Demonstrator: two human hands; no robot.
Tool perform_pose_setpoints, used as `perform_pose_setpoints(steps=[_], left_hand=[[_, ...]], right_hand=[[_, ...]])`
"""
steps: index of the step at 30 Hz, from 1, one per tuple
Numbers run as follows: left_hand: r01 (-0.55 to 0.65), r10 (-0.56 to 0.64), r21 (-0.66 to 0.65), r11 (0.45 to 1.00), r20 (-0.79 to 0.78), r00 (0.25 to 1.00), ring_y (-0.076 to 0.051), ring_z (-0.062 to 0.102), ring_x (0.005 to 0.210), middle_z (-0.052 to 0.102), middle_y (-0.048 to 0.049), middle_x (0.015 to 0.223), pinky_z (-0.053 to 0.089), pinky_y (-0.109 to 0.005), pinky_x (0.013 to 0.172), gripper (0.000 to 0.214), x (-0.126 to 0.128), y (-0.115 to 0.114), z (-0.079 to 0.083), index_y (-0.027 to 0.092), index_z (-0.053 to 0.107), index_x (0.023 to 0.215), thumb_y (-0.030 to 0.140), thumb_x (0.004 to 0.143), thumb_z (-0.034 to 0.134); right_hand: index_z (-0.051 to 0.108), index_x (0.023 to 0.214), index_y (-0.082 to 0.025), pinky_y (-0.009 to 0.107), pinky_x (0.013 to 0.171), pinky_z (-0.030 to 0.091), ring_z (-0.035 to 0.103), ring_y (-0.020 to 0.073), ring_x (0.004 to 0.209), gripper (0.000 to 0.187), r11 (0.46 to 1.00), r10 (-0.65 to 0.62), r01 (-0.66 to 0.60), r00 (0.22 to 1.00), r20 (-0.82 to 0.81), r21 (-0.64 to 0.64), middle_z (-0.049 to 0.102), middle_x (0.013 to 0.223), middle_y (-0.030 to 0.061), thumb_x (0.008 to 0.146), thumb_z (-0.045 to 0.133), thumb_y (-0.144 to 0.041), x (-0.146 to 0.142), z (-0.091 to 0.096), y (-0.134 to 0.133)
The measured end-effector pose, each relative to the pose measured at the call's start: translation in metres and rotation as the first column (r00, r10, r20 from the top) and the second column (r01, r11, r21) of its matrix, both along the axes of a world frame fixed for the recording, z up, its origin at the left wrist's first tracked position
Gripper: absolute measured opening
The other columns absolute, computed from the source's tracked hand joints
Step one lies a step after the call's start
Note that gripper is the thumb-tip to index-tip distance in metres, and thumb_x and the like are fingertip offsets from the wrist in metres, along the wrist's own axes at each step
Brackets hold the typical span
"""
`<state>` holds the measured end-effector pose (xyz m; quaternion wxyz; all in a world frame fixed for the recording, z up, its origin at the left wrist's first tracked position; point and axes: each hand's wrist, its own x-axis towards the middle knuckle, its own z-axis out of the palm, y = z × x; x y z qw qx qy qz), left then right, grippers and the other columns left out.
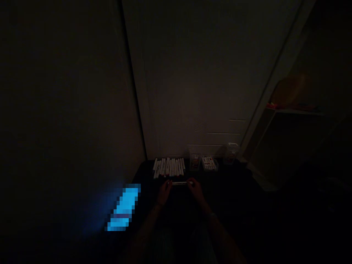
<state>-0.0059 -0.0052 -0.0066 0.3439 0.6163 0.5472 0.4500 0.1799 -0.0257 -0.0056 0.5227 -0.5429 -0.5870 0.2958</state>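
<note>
A white marker [179,183] lies crosswise between my two hands, level above or on the dark table. My left hand [165,191] pinches its left end, and my right hand [195,187] pinches its right end. Just beyond them, a row of white markers [169,167] lies side by side, with dark and reddish caps toward me. To the right of the row stands a clear plastic container [195,162] with red print. Beside it, a clear box [209,163] holds several small white pieces with dark marks. The dim light hides finer detail.
Another clear container [231,153] stands at the table's back right corner. The dark table [228,179] meets a pale panel [192,91] behind. A blurred bright blue screen [123,207] glows at left. On the right is a shelf [297,111] with an orange object [288,90].
</note>
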Motion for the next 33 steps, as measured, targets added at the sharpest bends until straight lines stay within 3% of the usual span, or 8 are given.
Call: perform_pose_setpoints(steps=[6,16,20,23,33], left_hand=[[0.001,-0.001,0.035,0.999,-0.013,1.0,-0.012,0.047,0.059,0.052,0.0011,0.06,0.037,-0.022,0.059,0.044,0.001,-0.001,0.003,0.017,0.051,0.066,0.057,0.072,0.035],[-0.052,0.052,0.026,0.998,-0.013,0.999,-0.014,0.05,0.063,0.057,-0.0013,0.064,0.038,-0.024,0.061,0.041,0.004,-0.005,0.01,0.016,0.055,0.069,0.053,0.073,0.038],[-0.027,0.027,0.036,0.999,0.0,1.0,-0.015,0.052,0.066,0.058,-0.0018,0.067,0.038,-0.024,0.063,0.04,0.003,-0.003,0.006,0.016,0.057,0.075,0.052,0.073,0.039],[-0.02,0.02,0.021,1.0,-0.012,1.0,-0.013,0.049,0.056,0.054,0.0009,0.057,0.036,-0.023,0.057,0.04,0.003,-0.001,0.001,0.016,0.056,0.078,0.052,0.073,0.039],[0.003,-0.003,0.048,0.999,-0.004,1.0,-0.01,0.045,0.05,0.048,0.0036,0.05,0.033,-0.021,0.052,0.039,0.005,-0.003,0.002,0.018,0.05,0.066,0.053,0.075,0.036]], right_hand=[[0.061,0.082,-0.019,0.022,0.063,0.039,0.053,0.0144,0.07,0.027,0.999,0.014,-0.015,0.999,0.036,0.031,0.06,0.074,0.0004,0.077,0.036,-0.03,0.003,0.003,-0.002],[0.061,0.081,-0.019,0.023,0.064,0.04,0.054,0.0156,0.072,0.026,1.0,-0.01,0.009,1.0,0.009,0.021,0.062,0.076,0.0009,0.075,0.042,-0.035,0.0,0.003,-0.002],[0.061,0.08,-0.019,0.022,0.064,0.04,0.054,0.0154,0.072,0.025,1.0,0.002,-0.002,1.0,0.012,0.026,0.062,0.075,0.0007,0.076,0.041,-0.033,0.002,0.004,-0.003],[0.061,0.08,-0.019,0.023,0.064,0.04,0.054,0.0152,0.072,0.025,1.0,-0.01,0.01,1.0,0.012,0.018,0.062,0.075,0.0007,0.076,0.04,-0.032,0.003,0.004,-0.002],[0.061,0.081,-0.018,0.022,0.063,0.04,0.054,0.0149,0.071,0.027,1.0,-0.023,0.023,1.0,0.018,0.013,0.061,0.074,0.0002,0.075,0.044,-0.038,0.001,0.002,-0.002]])
